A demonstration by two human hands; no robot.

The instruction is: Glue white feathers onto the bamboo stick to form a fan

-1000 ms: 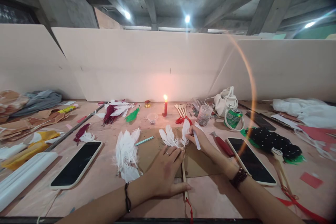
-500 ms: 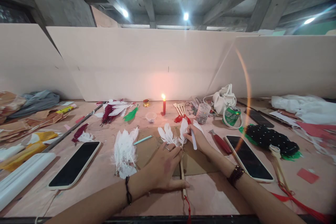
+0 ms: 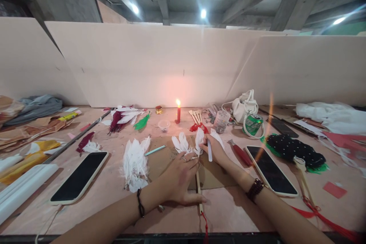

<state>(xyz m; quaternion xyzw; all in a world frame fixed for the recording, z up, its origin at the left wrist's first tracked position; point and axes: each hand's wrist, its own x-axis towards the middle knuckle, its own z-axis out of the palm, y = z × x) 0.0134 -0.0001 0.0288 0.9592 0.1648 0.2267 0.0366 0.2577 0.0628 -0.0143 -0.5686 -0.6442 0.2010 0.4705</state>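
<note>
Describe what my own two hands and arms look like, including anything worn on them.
Your left hand wears a ring, its wrist a thin black cord bracelet. Your right hand has a dark beaded bracelet at the wrist. No gloves, and no sleeves visible.

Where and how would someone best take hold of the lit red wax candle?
Probably by the slim lower half of the upright red wax candle, coming from the near side: its flame burns at the top, and a small round clear plastic dish sits to its left.
</note>
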